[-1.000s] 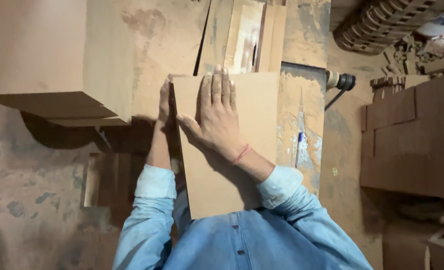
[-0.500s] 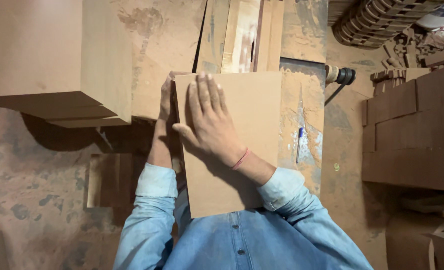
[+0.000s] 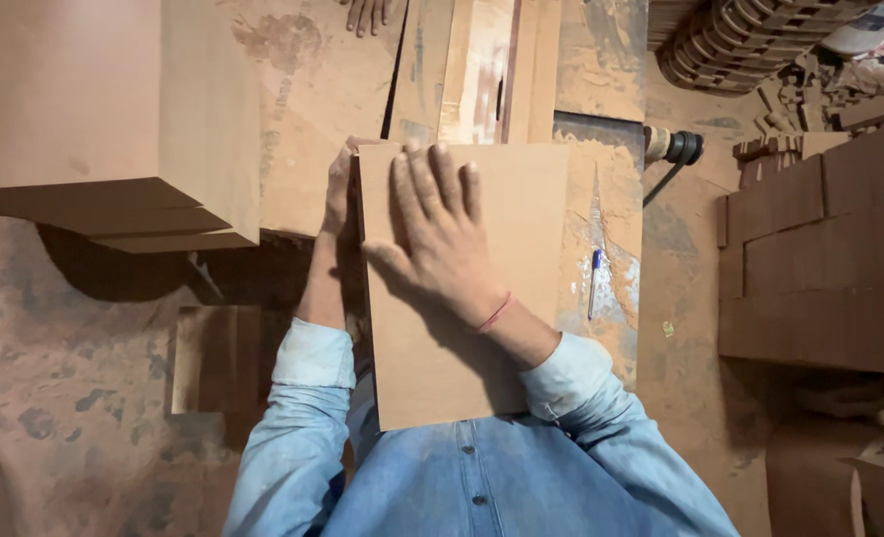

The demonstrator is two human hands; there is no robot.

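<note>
Under the right hand (image 3: 442,234) lies a flat brown board (image 3: 516,298), palm down on its upper left part, fingers spread and straight, gripping nothing, just pressing flat. Left hand (image 3: 339,194) sits at the board's left edge near the far corner, fingers curled against that edge; how tightly it holds, cannot tell, since the board hides most of it. Board's long axis runs away from the body toward the far side of the table (image 3: 601,60), near end touching or just over the blue shirt (image 3: 482,477). Most of the board lies right of and nearer than the right hand; bare board surface to the right of the fingers. Right hand is the one squarely on the board; left hand only meets the side.

Right of the right hand, just past the board's edge, a blue pen (image 3: 594,281) lies on the dusty table, long axis also pointing away. Further right and beyond, a dark round tool part with cable (image 3: 676,149). Left of the left hand, a big stack of boards (image 3: 103,109), well apart. Beyond both hands, upright strips of wood (image 3: 472,70), and another person's fingers (image 3: 367,12) at the top edge. Far right, more stacked boards (image 3: 820,259).
</note>
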